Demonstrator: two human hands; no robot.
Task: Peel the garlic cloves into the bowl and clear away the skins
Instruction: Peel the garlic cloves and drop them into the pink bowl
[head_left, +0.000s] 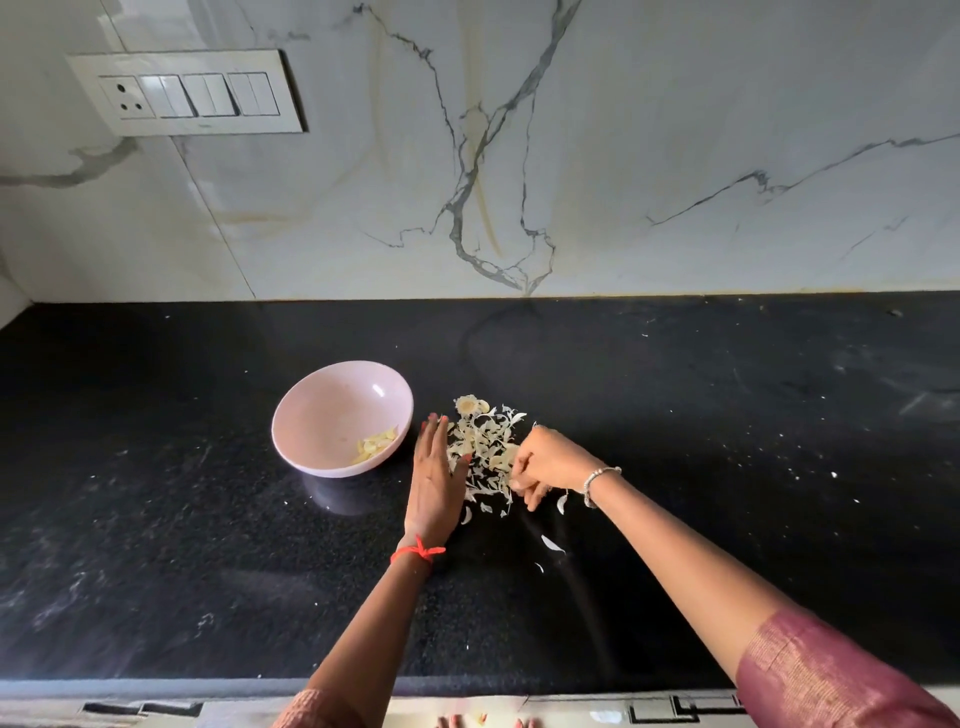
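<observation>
Nearest first: your right sleeve (810, 670) is maroon, and both forearms reach forward over the black tabletop (156, 545). There's a red thread (418, 551) on your left wrist and a beaded bracelet (597, 480) on your right. A few stray skins (551, 544) lie loose between your forearms, just short of the hands.

Your left hand (434, 483) is flat, fingers straight and together, its inner edge against the left side of the skins pile (485, 441). Your right hand (545, 462) is on the pile's right side, fingers curled in among the skins. I cannot tell whether they actually grip any. The pile sits between the two hands, on the tabletop. A round garlic root base (467, 404) lies at its far edge.

The pink bowl (311, 415) stands just left of your left hand, not touching it. The peeled cloves (376, 446) are inside, in a small heap against its near right wall.

Further back, there's a white marble wall (623, 182) with a switch panel (187, 93) at upper left.
</observation>
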